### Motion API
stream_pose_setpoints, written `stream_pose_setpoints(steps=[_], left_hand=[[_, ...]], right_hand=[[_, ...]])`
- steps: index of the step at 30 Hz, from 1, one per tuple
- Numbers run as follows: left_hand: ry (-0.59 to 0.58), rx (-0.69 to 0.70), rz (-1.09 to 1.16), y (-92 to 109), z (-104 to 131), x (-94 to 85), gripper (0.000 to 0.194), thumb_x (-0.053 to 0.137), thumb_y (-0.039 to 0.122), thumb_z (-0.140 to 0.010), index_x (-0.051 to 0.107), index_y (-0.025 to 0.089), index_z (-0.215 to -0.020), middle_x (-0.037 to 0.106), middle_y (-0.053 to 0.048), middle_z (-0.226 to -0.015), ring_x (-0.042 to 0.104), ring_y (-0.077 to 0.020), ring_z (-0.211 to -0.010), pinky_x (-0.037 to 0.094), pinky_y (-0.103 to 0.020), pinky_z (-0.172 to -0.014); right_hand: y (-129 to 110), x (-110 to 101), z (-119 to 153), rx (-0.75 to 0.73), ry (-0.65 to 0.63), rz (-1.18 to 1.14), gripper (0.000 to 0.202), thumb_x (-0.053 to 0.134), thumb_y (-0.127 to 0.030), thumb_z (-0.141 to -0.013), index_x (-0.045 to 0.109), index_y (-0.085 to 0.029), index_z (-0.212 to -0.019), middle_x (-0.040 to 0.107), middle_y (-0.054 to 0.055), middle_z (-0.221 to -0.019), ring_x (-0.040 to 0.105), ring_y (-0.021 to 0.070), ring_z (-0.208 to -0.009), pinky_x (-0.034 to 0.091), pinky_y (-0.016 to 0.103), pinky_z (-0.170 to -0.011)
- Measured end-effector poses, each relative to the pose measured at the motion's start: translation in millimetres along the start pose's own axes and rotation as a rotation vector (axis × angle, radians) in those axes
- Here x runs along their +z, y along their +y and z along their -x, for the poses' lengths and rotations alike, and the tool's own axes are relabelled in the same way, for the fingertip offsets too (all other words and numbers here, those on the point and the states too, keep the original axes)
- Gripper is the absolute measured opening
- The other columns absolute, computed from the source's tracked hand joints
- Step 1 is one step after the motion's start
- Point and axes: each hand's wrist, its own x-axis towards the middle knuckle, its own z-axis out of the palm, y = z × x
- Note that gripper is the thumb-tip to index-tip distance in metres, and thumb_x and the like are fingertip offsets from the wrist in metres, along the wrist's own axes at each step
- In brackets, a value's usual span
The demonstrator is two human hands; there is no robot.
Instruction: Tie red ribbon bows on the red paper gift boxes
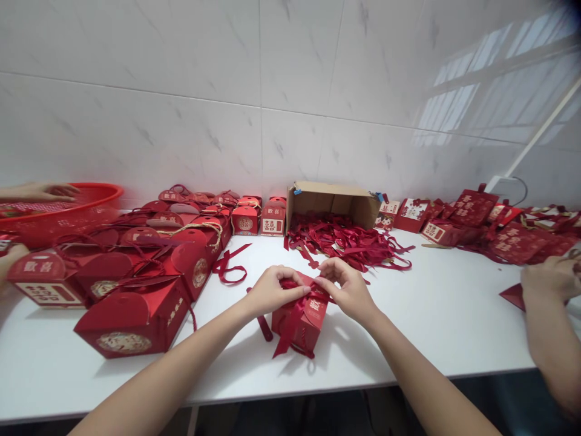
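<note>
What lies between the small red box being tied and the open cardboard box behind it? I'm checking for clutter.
In the head view, between the small red box and the cardboard box lies a heap of red ribbons, then bare white table.

White table (445,315): red boxes (136,318), ribbons (349,242)

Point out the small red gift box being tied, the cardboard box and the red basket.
small red gift box (305,321), head view, front face.
cardboard box (333,195), head view, top panel.
red basket (93,192), head view, near rim.
</note>
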Motion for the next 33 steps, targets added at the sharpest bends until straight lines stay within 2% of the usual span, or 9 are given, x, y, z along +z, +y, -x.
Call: stream_pose_setpoints(steps=[8,12,18,23,29,31,33], left_hand=[[-0.096,-0.032,0.064,-0.7,-4.8,-3.3,0.023,0.071,0.034,-0.066,0.066,0.012,-0.061,0.063,-0.002,-0.056,0.053,-0.0110,-0.053,0.039,-0.021,-0.051],[-0.126,-0.028,0.054,-2.1,-8.0,-4.9,0.025,0.071,0.035,-0.065,0.063,0.012,-0.059,0.061,-0.001,-0.053,0.052,-0.0106,-0.051,0.039,-0.022,-0.051],[-0.214,0.037,0.034,-5.8,-7.3,-10.7,0.027,0.070,0.038,-0.067,0.065,0.013,-0.075,0.067,-0.004,-0.074,0.060,-0.0151,-0.069,0.046,-0.024,-0.063],[-0.210,0.061,-0.028,-2.4,-5.2,-10.5,0.032,0.070,0.042,-0.066,0.068,0.014,-0.081,0.070,-0.005,-0.081,0.062,-0.0174,-0.075,0.047,-0.025,-0.068],[-0.093,0.088,-0.054,1.3,-5.2,-2.8,0.027,0.065,0.041,-0.072,0.072,0.016,-0.078,0.072,-0.005,-0.079,0.064,-0.0180,-0.074,0.047,-0.024,-0.067],[-0.081,0.083,-0.043,1.0,-5.1,-1.5,0.027,0.064,0.041,-0.073,0.072,0.015,-0.078,0.072,-0.006,-0.079,0.064,-0.0182,-0.073,0.047,-0.024,-0.066],[-0.083,0.075,-0.034,0.4,-4.9,-0.9,0.028,0.062,0.041,-0.075,0.071,0.014,-0.077,0.072,-0.006,-0.077,0.063,-0.0176,-0.070,0.046,-0.024,-0.064]], right_hand=[[5.7,-6.4,-2.5,0.027,0.071,-0.082,0.015,0.063,-0.028,-0.076,0.053,-0.019,-0.082,0.056,0.001,-0.073,0.055,0.0143,-0.068,0.046,0.027,-0.064],[9.1,-7.0,-1.7,0.037,0.110,-0.086,0.015,0.064,-0.028,-0.075,0.051,-0.019,-0.078,0.054,0.000,-0.069,0.053,0.0137,-0.065,0.045,0.026,-0.062],[6.4,-8.9,-1.6,0.033,0.063,-0.091,0.017,0.063,-0.031,-0.076,0.052,-0.019,-0.080,0.055,0.000,-0.071,0.054,0.0138,-0.066,0.045,0.026,-0.062],[-5.5,-10.7,-4.8,-0.003,0.045,-0.031,0.015,0.062,-0.031,-0.077,0.053,-0.019,-0.082,0.057,0.001,-0.074,0.055,0.0145,-0.068,0.046,0.026,-0.063],[-17.6,-11.3,-8.8,-0.038,0.050,0.095,0.016,0.060,-0.034,-0.079,0.055,-0.020,-0.083,0.060,0.001,-0.075,0.056,0.0145,-0.068,0.044,0.026,-0.062],[-16.5,-15.2,-7.5,0.020,0.065,0.170,0.022,0.055,-0.041,-0.081,0.056,-0.019,-0.081,0.061,0.002,-0.074,0.057,0.0150,-0.068,0.044,0.026,-0.060],[-12.5,-20.2,-4.2,0.182,0.021,0.228,0.039,0.042,-0.052,-0.085,0.056,-0.018,-0.070,0.059,0.002,-0.065,0.055,0.0145,-0.060,0.043,0.026,-0.055]])
